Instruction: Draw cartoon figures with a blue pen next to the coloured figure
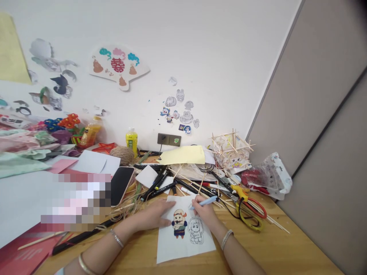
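Note:
A white sheet of paper (164,250) lies on the wooden table in front of me. On it are a coloured cartoon figure (179,224) and, to its right, an uncoloured line-drawn figure (196,231). My left hand (160,214) rests with its fingers stretched out over the sheet's upper left edge. At the upper right of the sheet, my right hand (204,211) is closed around a light blue pen (208,202). The pen's tip points down toward the paper, above the line-drawn figure; I cannot tell whether it touches.
A dark phone (122,186) lies left of the sheet. Black markers (163,179) and thin wooden sticks crowd the back. Yellow-handled scissors (242,193) lie to the right, near a clear plastic bag (269,173). A yellow-green bottle (132,142) stands by the wall.

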Demonstrator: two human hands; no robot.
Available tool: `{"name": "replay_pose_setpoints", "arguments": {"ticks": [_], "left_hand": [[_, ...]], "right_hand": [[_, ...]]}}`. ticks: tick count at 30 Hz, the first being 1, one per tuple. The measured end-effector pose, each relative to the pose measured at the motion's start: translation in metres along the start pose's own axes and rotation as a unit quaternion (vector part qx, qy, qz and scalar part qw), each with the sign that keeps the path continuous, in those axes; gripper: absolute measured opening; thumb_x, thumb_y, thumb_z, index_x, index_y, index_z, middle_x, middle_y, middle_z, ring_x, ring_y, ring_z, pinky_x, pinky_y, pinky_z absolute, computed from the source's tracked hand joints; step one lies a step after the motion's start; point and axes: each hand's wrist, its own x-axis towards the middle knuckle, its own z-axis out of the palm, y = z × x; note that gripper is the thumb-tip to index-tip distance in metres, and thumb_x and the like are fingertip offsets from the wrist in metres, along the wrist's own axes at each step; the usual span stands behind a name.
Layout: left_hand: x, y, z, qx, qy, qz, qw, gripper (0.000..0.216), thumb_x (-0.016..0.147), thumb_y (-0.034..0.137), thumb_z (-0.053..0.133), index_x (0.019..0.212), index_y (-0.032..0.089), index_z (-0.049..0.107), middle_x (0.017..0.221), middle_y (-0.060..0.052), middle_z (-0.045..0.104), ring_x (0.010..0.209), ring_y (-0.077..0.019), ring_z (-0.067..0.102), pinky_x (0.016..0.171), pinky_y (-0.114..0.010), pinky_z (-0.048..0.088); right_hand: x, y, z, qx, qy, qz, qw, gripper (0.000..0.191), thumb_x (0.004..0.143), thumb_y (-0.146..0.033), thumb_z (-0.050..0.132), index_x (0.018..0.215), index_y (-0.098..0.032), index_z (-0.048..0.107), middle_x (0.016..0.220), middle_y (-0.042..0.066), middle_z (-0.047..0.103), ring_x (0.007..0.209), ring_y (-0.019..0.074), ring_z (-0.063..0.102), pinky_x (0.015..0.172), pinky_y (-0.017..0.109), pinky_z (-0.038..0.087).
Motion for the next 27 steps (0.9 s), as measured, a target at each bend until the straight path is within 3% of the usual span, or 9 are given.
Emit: {"name": "replay_pose_setpoints", "arguments": {"ticks": [27], "left_hand": [[-0.0001, 0.0008, -0.0001, 0.001, -0.001, -0.001, 1.000, 0.069, 0.074, 0.042, 0.056, 0.137, 0.019, 0.040, 0.138, -0.009, 0.047, 0.125, -0.0285, 0.041, 0.106, -0.037, 0.030]], "right_hand": [[0.0024, 0.0056, 0.0011, -0.054, 0.008, -0.030, 0.998, 0.029, 0.079, -0.030, 0.047, 0.053, -0.021, 0.041, 0.047, -0.006, 0.043, 0.049, 0.0116, 0.044, 0.051, 0.023, 0.033]]}}
